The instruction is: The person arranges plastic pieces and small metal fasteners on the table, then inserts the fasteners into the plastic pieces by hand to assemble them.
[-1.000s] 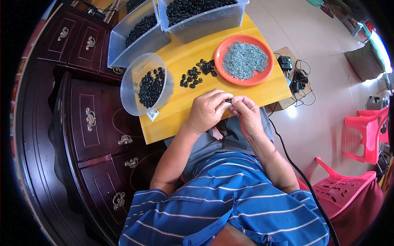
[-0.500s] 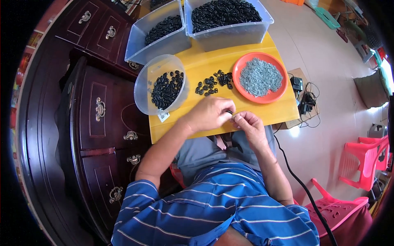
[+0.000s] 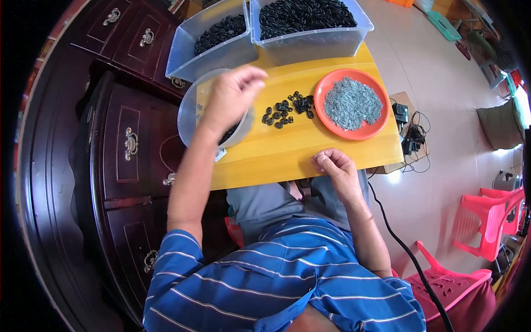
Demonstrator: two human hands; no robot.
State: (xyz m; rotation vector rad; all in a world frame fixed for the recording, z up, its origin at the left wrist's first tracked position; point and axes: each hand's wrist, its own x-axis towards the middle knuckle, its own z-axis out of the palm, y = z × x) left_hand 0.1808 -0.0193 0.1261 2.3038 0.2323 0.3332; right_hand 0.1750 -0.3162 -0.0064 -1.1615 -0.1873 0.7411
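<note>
My left hand is raised over the clear round tub, its thumb and index finger a little apart and no piece visible between them. The hand is slightly blurred and hides most of the small black oval pieces in the tub. Near the table's front edge, my right hand has thumb and index finger pinched together; whatever they hold is too small to make out. Several loose black pieces lie on the yellow table between the tub and an orange-red plate, which bears a heap of small silvery metal pieces.
Two clear plastic bins, one left and one right, hold many black pieces at the table's far side. A dark wooden cabinet stands close on the left. Black adapters and cables lie right of the table, with pink chairs beyond.
My left hand has left my right hand and moved up and left over the round tub. The dark piece seen at its fingertips no longer shows. My right hand has stayed in place.
</note>
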